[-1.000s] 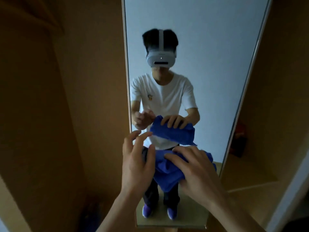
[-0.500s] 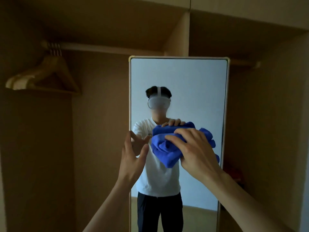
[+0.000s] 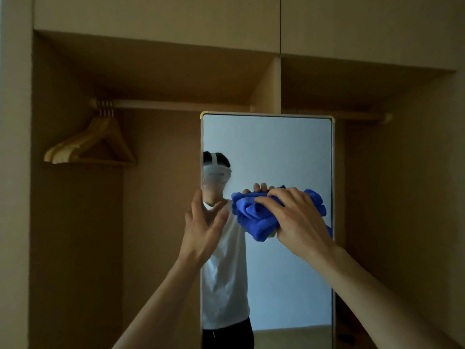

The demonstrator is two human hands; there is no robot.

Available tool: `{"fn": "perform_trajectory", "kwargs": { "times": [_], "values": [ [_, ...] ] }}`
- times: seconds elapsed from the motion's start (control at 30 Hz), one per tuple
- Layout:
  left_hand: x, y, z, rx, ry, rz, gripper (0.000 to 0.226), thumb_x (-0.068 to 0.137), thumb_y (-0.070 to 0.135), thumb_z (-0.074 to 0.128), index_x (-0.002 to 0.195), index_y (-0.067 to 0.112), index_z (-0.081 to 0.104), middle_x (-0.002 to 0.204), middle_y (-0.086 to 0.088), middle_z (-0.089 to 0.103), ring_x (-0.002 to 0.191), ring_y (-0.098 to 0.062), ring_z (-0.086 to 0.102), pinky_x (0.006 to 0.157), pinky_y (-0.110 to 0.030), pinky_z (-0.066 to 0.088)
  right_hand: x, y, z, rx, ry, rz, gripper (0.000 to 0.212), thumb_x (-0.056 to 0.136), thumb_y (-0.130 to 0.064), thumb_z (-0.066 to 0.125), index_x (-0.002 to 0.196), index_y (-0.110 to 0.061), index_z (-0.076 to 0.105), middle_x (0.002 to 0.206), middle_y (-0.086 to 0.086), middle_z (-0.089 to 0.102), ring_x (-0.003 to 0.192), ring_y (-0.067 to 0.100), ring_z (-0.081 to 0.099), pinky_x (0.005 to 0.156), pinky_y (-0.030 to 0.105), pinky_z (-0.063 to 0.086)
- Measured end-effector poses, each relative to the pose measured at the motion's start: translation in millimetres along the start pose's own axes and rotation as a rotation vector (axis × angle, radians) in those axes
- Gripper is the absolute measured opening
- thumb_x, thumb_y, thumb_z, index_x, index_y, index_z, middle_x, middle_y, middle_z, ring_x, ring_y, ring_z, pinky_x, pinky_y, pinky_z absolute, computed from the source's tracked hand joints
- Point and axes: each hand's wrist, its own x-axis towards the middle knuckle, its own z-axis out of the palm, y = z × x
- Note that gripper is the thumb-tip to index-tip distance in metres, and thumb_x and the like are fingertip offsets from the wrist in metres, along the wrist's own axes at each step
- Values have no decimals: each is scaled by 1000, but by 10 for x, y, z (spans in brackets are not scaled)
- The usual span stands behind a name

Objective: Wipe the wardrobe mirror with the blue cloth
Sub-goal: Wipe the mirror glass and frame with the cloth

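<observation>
You are facing an open wardrobe (image 3: 161,222): in its left compartment a bunch of wooden hangers (image 3: 90,144) is hanging from the rail (image 3: 176,105), while the right compartment is lying too dark to tell what it is holding. The mirror (image 3: 289,152) is standing in front of the divider between them. Your right hand (image 3: 299,222) is gripping the bunched blue cloth (image 3: 254,217), fingers (image 3: 266,201) curling over its top, and holding it against the right half of the glass. Your left hand (image 3: 203,227) is hovering at the mirror's left edge, spread wide and holding nothing. Compared with half a second ago, the cloth is sitting closer to the mirror's right edge, and your reflection is now being cut off by the left edge
</observation>
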Motion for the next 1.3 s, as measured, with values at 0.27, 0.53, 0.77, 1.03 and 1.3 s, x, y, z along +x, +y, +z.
{"fn": "perform_trajectory", "kwargs": {
  "times": [0.27,0.53,0.77,1.03,1.3],
  "values": [
    [192,398,-91,77,17,90,81,97,54,59,159,45,7,158,-2,33,120,5,37,103,-37,34,235,52,-6,29,88,-24,63,70,-4,78,128,-25,63,114,1,66,97,28,62,86,46,52],
    [429,801,34,364,181,383,69,97,27,64,156,28,28,151,2,34,141,-17,30,116,-43,37,781,308,-183,-73,173,-43,54,86,-25,69,138,-31,53,124,4,61,108,31,57,99,50,44],
    [801,1323,108,465,122,601,92,78,32,73,156,26,23,152,2,35,140,-18,34,113,-36,34,1344,422,-456,-150,304,-83,56,84,-27,77,136,-23,57,125,9,62,111,34,57,96,49,43],
    [1393,1582,3,661,151,621,72,84,28,75,147,26,40,142,1,49,123,-25,52,91,-32,40,1809,539,-397,-182,311,-59,47,90,-27,68,134,-25,52,123,3,60,111,30,54,94,44,43],
    [1356,1388,56,601,148,659,57,84,25,73,135,21,49,129,2,54,101,-14,53,75,-21,40,1775,590,-270,-60,270,-67,52,88,-20,71,136,-24,53,127,1,63,115,28,55,98,44,42]
  ]
}}
